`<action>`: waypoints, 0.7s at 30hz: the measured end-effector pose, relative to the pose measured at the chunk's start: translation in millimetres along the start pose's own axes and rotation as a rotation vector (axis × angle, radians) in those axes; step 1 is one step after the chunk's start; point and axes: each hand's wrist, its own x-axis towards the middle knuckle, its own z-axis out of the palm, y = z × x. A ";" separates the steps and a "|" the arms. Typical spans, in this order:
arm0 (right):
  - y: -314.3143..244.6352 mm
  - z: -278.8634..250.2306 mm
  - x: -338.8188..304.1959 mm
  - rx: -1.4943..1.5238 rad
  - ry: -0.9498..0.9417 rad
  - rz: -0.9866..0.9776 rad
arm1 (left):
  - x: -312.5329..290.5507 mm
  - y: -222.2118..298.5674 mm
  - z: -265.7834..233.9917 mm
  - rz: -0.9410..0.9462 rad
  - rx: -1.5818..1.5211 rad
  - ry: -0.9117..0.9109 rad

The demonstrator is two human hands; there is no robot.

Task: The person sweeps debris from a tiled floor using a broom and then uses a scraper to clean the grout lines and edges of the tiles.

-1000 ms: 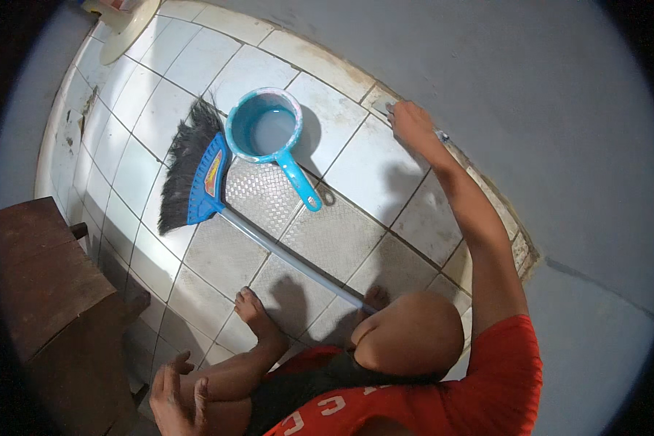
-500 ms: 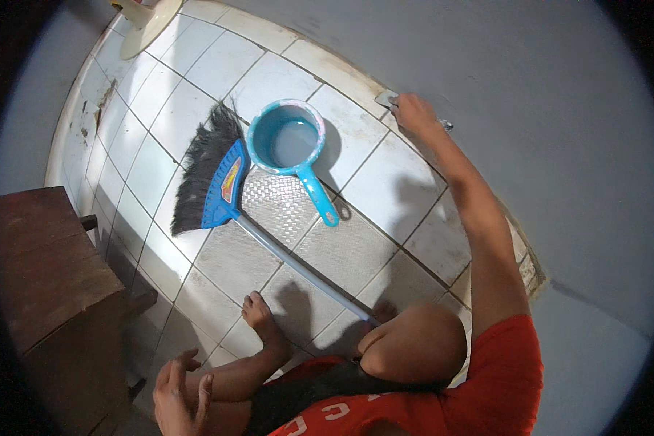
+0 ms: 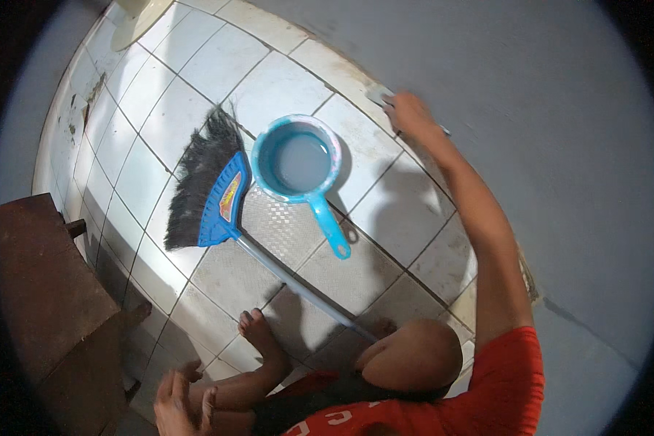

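At the foot of the grey wall my right hand (image 3: 412,116) is closed around a putty knife (image 3: 377,94). Its pale flat blade lies against the strip where wall and tiles meet, and the handle is mostly hidden in my fist. My left hand (image 3: 178,403) hangs by my left knee with its fingers apart and nothing in it. Between my feet and the wall stands a turquoise dipper (image 3: 330,229) holding cloudy greyish liquid. Left of the dipper lies a broom (image 3: 225,196) with black bristles and a blue head; its grey stick runs back toward my right knee.
A dark brown wooden piece of furniture (image 3: 58,283) stands at the left. A cream round base (image 3: 142,25) rests on the floor at the far left. White tiles (image 3: 269,83) cover the floor, and the grey wall (image 3: 538,109) rises along the right.
The dipper, broom and floor sit slightly lower in the picture as the view shifts. My right hand stays at the wall's foot, with the putty knife moved slightly along the edge.
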 end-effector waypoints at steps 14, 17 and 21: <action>-34.7 -10.2 52.0 -0.138 0.014 -0.118 | -19.5 -39.1 -2.2 -0.058 -0.052 0.195; -26.6 -14.7 31.1 -0.128 -0.100 -0.119 | -30.1 -47.3 1.8 -0.160 -0.107 0.206; -46.1 -10.5 46.1 -0.133 -0.003 -0.208 | -32.6 -44.2 3.4 -0.131 -0.110 0.126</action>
